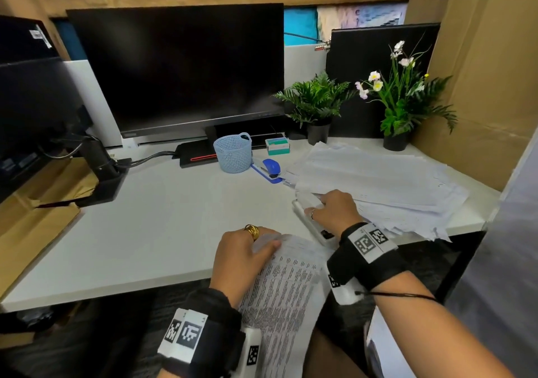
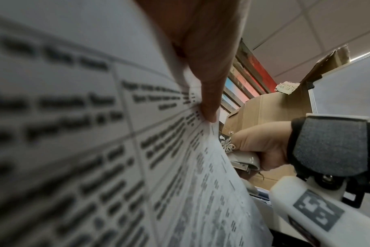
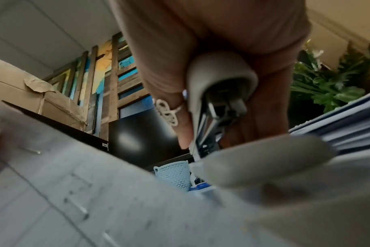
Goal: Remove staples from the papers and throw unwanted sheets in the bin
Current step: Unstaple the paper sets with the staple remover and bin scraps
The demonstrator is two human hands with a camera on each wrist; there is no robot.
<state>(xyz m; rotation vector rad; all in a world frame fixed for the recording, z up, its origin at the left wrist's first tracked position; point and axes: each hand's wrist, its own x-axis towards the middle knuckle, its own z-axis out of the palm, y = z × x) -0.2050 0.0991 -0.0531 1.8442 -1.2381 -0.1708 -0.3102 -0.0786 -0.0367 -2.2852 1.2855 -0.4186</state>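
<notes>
A stapled set of printed papers (image 1: 286,296) hangs over the desk's near edge. My left hand (image 1: 263,242) pinches its top corner; in the left wrist view the thumb (image 2: 209,107) presses on the sheet (image 2: 95,133). My right hand (image 1: 316,205) grips a white stapler-like tool (image 1: 320,232) lying on the desk just right of that corner. In the right wrist view the tool (image 3: 220,86) shows metal parts inside its white shell, and staples (image 3: 31,150) sit in the blurred paper (image 3: 116,208) below it.
A loose pile of papers (image 1: 378,179) spreads behind the right hand. A blue mesh basket (image 1: 233,152), a blue stapler (image 1: 269,169) and a small staple box (image 1: 278,146) stand mid-desk. Behind them are a monitor (image 1: 180,68) and two potted plants (image 1: 318,103).
</notes>
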